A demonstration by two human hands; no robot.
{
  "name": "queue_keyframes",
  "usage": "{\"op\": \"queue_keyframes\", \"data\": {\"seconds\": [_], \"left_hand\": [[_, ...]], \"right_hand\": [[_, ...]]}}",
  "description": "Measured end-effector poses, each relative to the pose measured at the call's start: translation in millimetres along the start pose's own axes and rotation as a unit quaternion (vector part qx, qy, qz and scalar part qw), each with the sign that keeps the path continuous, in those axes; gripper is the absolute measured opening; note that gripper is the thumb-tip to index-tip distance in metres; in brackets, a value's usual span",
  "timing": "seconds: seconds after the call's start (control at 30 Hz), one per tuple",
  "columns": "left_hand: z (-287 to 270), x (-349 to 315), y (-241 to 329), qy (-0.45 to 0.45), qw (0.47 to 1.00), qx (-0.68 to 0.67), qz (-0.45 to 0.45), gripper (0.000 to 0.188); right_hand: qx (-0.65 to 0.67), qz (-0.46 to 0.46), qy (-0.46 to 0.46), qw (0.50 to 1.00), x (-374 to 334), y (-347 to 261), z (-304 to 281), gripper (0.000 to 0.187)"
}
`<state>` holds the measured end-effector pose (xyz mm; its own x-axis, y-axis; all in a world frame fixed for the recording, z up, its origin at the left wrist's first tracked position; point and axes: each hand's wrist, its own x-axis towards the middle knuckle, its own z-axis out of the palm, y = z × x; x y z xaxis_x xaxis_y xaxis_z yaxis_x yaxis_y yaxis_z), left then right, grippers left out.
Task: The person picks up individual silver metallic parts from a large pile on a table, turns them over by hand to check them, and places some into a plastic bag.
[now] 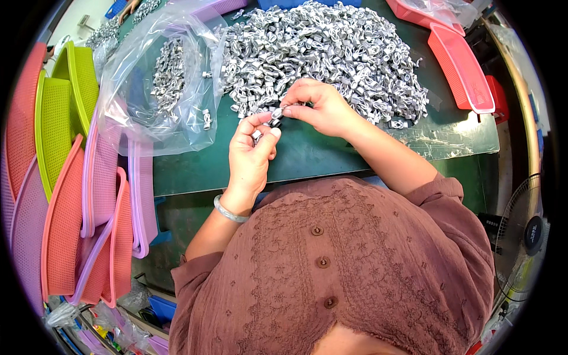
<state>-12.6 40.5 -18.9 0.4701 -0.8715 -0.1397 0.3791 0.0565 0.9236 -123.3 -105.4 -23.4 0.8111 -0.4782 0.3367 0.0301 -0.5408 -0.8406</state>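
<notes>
Both hands meet over the near edge of a large pile of small grey-and-white looped pieces. Pinched between the fingertips of my left hand and my right hand is a small looped piece. My left fingers curl around another such piece, partly hidden. Left of the pile, a clear plastic bag lies with its mouth spread and a heap of the same pieces inside. A single piece shows at the bag's right side. The fingertips cover much of what they hold.
The green tabletop carries the pile. Green baskets, coral baskets and purple baskets stand nested at the left. A pink basket sits at the right edge. A fan stands lower right. Another person's hand shows top left.
</notes>
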Motion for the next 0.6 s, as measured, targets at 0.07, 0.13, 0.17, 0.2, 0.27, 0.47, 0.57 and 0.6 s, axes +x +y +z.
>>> {"op": "queue_keyframes", "data": {"seconds": [0.07, 0.13, 0.17, 0.2, 0.27, 0.47, 0.57, 0.6], "left_hand": [[1.2, 2.0, -0.3, -0.033, 0.993, 0.077, 0.081, 0.026], [5.9, 1.6, 4.3, -0.06, 0.982, 0.121, 0.128, 0.026], [7.7, 2.9, 3.6, -0.066, 0.977, 0.135, 0.152, 0.024], [9.9, 5.2, 2.7, -0.072, 0.971, 0.148, 0.175, 0.022], [12.2, 6.3, 3.5, -0.071, 0.959, 0.182, 0.203, 0.016], [11.4, 10.6, 6.8, -0.043, 0.981, 0.164, 0.096, 0.006], [14.0, 12.9, 14.5, -0.015, 0.995, 0.047, -0.088, 0.015], [13.0, 13.5, 14.3, -0.015, 0.992, 0.026, -0.12, 0.015]], "right_hand": [[0.103, 0.066, -0.025, 0.992, -8.0, -9.2, -3.1, 0.008], [0.159, 0.069, -0.013, 0.985, -16.4, -9.7, -0.3, 0.009], [0.187, 0.07, -0.007, 0.98, -19.5, -10.2, 1.2, 0.009], [0.271, 0.115, -0.008, 0.956, -22.0, -12.0, 1.8, 0.008], [0.283, 0.136, -0.007, 0.95, -25.2, -14.8, 1.3, 0.01], [0.436, 0.186, -0.039, 0.879, -30.8, -28.8, -2.6, 0.023], [0.508, 0.189, -0.054, 0.838, -31.5, -35.7, -5.1, 0.026], [0.521, 0.191, -0.052, 0.83, -31.7, -39.4, -4.8, 0.026]]}}
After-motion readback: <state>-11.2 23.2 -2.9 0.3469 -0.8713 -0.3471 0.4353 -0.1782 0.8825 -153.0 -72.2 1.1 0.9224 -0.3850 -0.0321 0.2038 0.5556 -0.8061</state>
